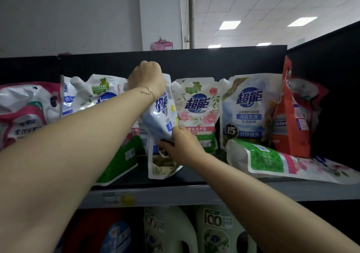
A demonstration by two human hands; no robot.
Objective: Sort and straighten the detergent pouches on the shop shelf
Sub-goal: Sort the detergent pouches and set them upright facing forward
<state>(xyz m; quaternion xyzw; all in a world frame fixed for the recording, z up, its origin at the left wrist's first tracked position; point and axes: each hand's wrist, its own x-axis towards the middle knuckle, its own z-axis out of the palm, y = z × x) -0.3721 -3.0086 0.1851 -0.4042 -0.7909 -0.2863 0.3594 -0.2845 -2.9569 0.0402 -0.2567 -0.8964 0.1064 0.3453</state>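
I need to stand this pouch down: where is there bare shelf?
Bare shelf shows before the rose pouch, between the held pouch and the lying green pouch. A narrower gap lies left of the held pouch. The back row is crowded.

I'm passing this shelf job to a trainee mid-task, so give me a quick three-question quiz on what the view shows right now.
1. True or false: the left hand and the right hand both hold the blue-white pouch.
2. Multiple choice: the green-and-pink pouch at the right is A) standing upright, B) lying flat on the shelf, C) hanging from a hook.
3. Fill in: the hand gripping the top of the blue-white pouch is the ____ hand.

Key: 1 true; 2 B; 3 left.
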